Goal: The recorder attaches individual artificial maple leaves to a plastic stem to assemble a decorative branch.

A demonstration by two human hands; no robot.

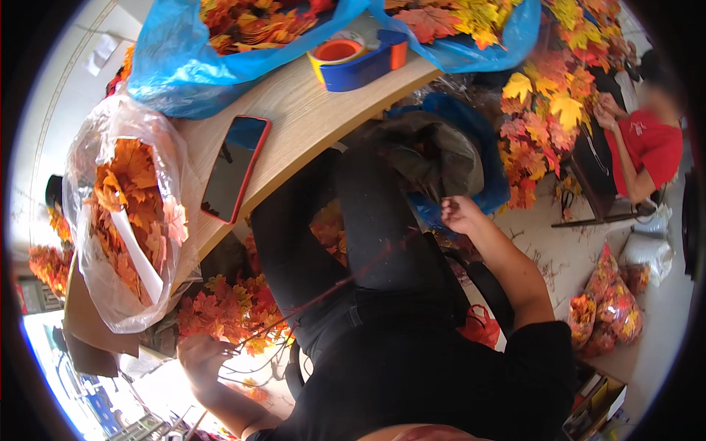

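My left hand point(202, 359), at the lower left, is closed on the thin brown end of an artificial branch point(323, 295). The branch slants up across my lap, turns reddish and blurs toward its far tip. My right hand point(460, 214) is out to the right of my knee with its fingers curled in. Whether a small thing sits between those fingers I cannot make out. Beside it is a dark grey bag point(467, 158) inside a blue plastic bag point(494, 173). Orange-red maple leaf sprays point(224, 309) lie below the table, close to my left hand.
On the wooden table point(294, 110) are a red-edged phone point(235, 169), a blue tape dispenser point(360, 70), blue bags point(173, 81) of leaves and a clear bag point(132, 309). A person in red point(651, 151) sits at right, near leafy branches point(540, 110). Filled bags point(614, 316) stand on the floor.
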